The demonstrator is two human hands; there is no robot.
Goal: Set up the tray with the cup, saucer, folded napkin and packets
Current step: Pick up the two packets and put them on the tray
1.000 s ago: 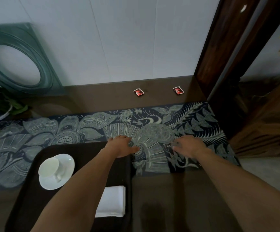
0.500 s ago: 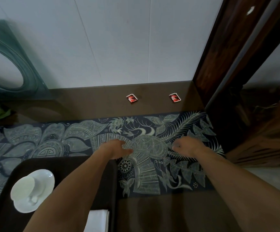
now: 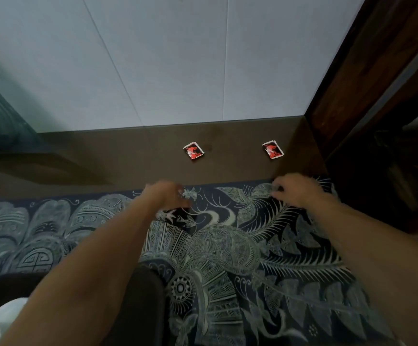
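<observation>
Head view shows our left hand [image 3: 168, 196] and right hand [image 3: 295, 191] loosely curled, empty, near the two packets [image 3: 194, 151] lying far on the counter [image 3: 128, 156]; we should pinch each packet's edge.

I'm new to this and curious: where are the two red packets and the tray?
left packet [image 3: 194, 151], head view, red middle.
right packet [image 3: 272, 149], head view, red middle.
tray [image 3: 143, 295], head view, dark right rim.

Red-white packets [image 3: 193, 151], perhaps black-marked
</observation>
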